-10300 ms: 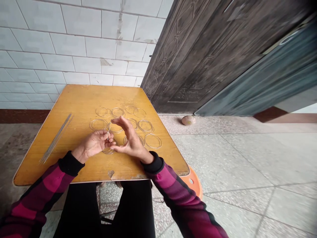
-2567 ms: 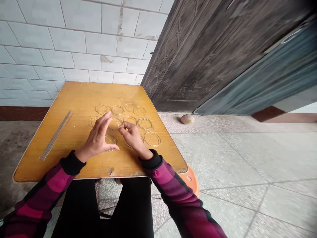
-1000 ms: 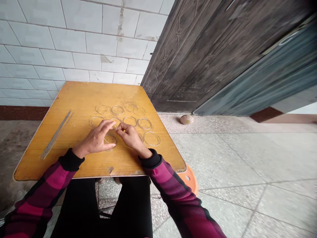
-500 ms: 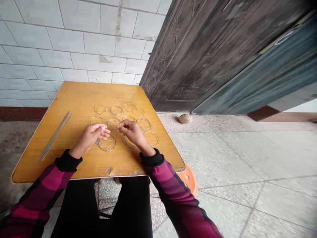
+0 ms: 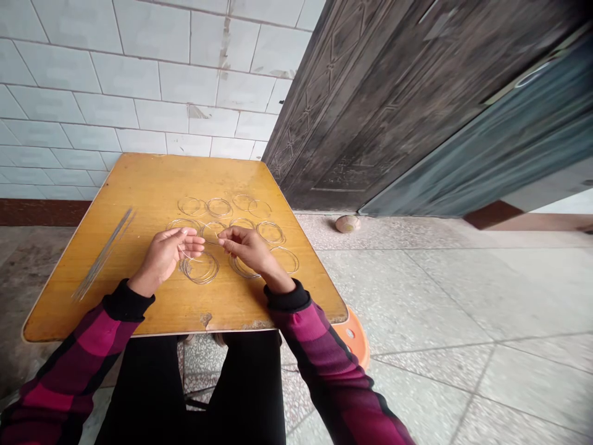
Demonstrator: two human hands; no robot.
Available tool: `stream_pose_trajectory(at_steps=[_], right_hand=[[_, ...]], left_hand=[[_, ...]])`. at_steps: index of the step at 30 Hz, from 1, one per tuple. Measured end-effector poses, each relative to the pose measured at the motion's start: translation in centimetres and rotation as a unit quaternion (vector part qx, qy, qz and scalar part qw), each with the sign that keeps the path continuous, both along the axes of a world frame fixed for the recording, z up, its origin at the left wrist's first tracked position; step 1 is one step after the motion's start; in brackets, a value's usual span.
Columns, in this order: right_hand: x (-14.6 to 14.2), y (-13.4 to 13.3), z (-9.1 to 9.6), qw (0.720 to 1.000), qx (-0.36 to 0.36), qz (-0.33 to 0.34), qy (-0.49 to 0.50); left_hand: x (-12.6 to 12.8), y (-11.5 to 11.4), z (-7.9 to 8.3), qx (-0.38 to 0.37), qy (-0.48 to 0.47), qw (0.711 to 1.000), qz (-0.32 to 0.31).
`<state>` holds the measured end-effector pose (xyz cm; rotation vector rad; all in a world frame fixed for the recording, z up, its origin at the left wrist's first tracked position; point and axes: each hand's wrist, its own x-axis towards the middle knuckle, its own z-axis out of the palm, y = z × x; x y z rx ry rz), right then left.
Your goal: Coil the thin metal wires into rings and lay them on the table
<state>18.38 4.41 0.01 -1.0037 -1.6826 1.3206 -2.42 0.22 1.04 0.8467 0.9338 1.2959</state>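
My left hand point(image 5: 165, 252) rests palm-inward over the yellow wooden table point(image 5: 148, 185), fingers pointing right, just above a small stack of thin wire rings point(image 5: 200, 277). My right hand point(image 5: 245, 246) faces it, with thumb and fingers pinched close together. A thin wire seems to run between the two hands, though it is hard to see. Several more wire rings point(image 5: 219, 207) lie flat in loose rows beyond and beside my hands. Part of some rings is hidden under my fingers. A bundle of straight thin metal rods point(image 5: 104, 253) lies well to the left.
A white tiled wall point(image 5: 139, 74) rises behind the table, and a dark carved door point(image 5: 370, 123) stands to the right. An orange stool point(image 5: 354, 337) shows under the table's right corner. A small round object point(image 5: 347, 224) sits on the speckled stone floor point(image 5: 440, 296).
My left hand has drawn back leftward, and the ring stack under it now shows fully. My hands have come to about the same height, fingertips facing each other.
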Motion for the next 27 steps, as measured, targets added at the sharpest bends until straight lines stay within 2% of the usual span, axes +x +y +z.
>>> stream_pose_trajectory(at_steps=[11, 27], right_hand=[[-0.9, -0.7, -0.6, 0.988, -0.103, 0.053, 0.1], [-1.1, -0.4, -1.0, 0.975, -0.143, 0.072, 0.152]], left_hand=[[0.2, -0.1, -0.6, 0.008, -0.047, 0.998, -0.029], [0.4, -0.1, -1.0, -0.001, -0.021, 0.997, -0.071]])
